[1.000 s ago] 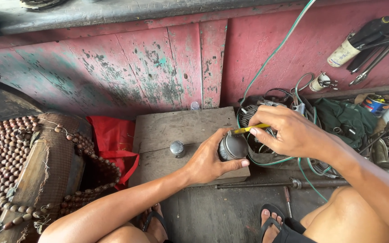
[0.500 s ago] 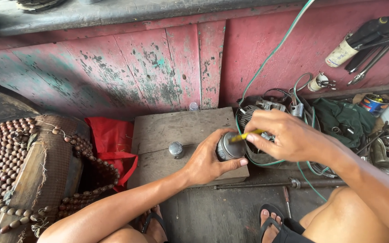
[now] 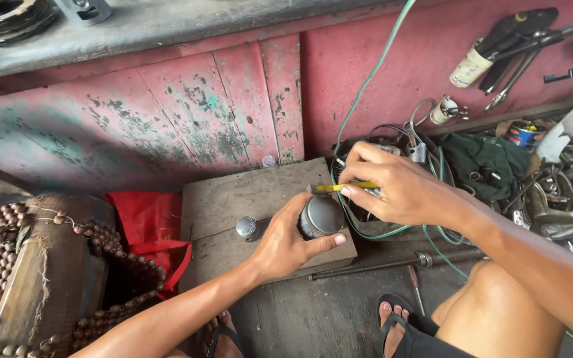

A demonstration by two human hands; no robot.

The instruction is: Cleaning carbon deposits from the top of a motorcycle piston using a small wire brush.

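Simply grey, ribbed metal cylinder [image 3: 321, 217]

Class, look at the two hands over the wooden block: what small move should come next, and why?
Probably press the yellow-handled tool's tip down at the top edge of the round grey metal cylinder. The right hand holds the tool just above it, while the left hand grips the cylinder steady on the worn wooden block.

red cloth [image 3: 154, 225] beside block | beaded seat cover [image 3: 8, 265] at left | green wire [image 3: 373, 66] on red wall [image 3: 379, 73]
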